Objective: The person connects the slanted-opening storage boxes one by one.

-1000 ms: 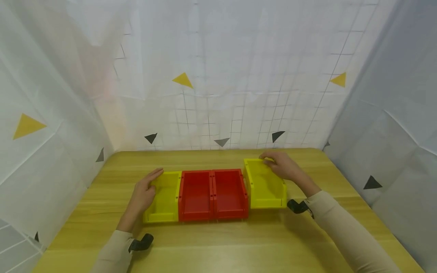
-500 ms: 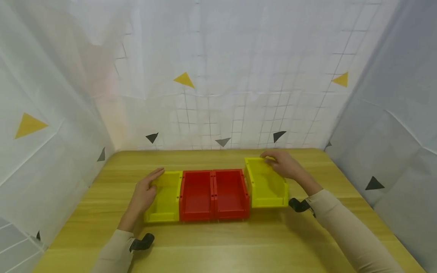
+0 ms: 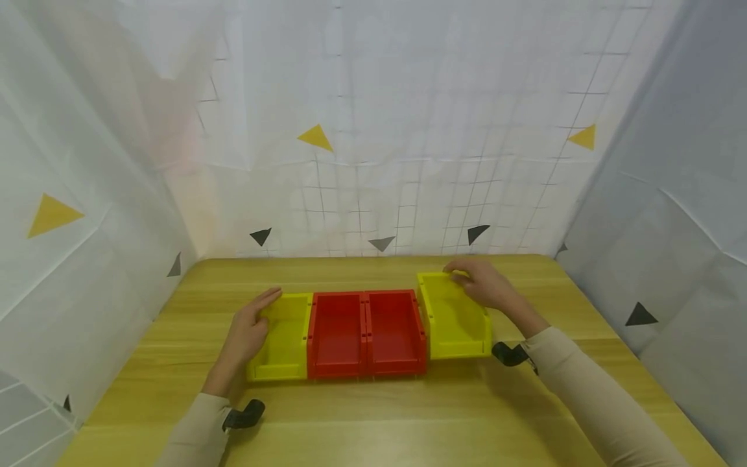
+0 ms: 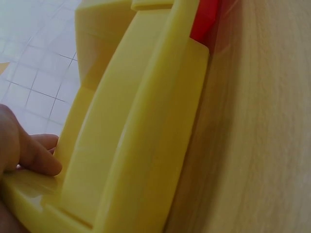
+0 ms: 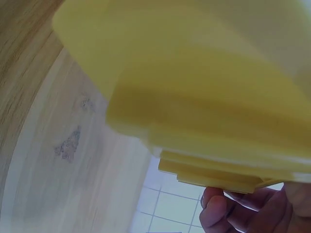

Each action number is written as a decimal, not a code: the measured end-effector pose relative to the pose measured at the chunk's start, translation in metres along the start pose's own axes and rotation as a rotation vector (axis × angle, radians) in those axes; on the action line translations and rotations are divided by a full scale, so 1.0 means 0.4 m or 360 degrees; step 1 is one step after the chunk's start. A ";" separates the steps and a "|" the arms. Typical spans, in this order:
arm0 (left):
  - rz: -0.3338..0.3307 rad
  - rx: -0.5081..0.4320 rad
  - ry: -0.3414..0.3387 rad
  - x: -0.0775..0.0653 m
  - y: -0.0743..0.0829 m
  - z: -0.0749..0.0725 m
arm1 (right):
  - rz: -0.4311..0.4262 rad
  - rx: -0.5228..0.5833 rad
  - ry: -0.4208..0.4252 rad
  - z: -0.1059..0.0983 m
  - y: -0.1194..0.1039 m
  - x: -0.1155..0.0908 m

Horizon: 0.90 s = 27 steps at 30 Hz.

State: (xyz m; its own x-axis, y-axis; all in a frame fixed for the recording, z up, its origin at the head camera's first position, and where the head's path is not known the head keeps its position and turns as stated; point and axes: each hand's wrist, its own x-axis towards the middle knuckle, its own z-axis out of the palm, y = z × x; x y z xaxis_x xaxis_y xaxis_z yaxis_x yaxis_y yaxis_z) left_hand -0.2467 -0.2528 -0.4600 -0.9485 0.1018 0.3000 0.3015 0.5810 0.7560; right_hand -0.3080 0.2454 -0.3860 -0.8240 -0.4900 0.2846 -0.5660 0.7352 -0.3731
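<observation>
In the head view, a yellow storage bin stands at the left end of a row on the table. My left hand grips its outer side wall, the thumb over the inside. Beside that bin sit two red storage bins, the left one and the right one, side by side. My right hand holds a second yellow bin by its back right rim. This bin is raised off the table, just right of the red pair. The right wrist view shows its underside and curled fingers.
The wooden table carries the bins, with its back edge close to a white sheet wall. More white sheeting hangs at the left and right sides. Dark wrist mounts protrude from the beige sleeves.
The right yellow bin has risen very slightly, then dipped a little, still in my right hand. The left hand and the other bins keep their places.
</observation>
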 end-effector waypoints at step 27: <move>0.0014 0.0032 0.0012 -0.004 0.007 0.003 | 0.0165 -0.0019 -0.0139 -0.020 -0.023 -0.022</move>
State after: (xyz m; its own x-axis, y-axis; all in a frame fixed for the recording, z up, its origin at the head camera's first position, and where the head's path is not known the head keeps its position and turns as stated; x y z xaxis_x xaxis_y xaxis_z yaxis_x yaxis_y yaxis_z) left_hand -0.2444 -0.2503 -0.4592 -0.9451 0.1010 0.3109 0.3077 0.5961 0.7417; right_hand -0.2953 0.2468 -0.3782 -0.8776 -0.4494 0.1667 -0.4775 0.7894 -0.3857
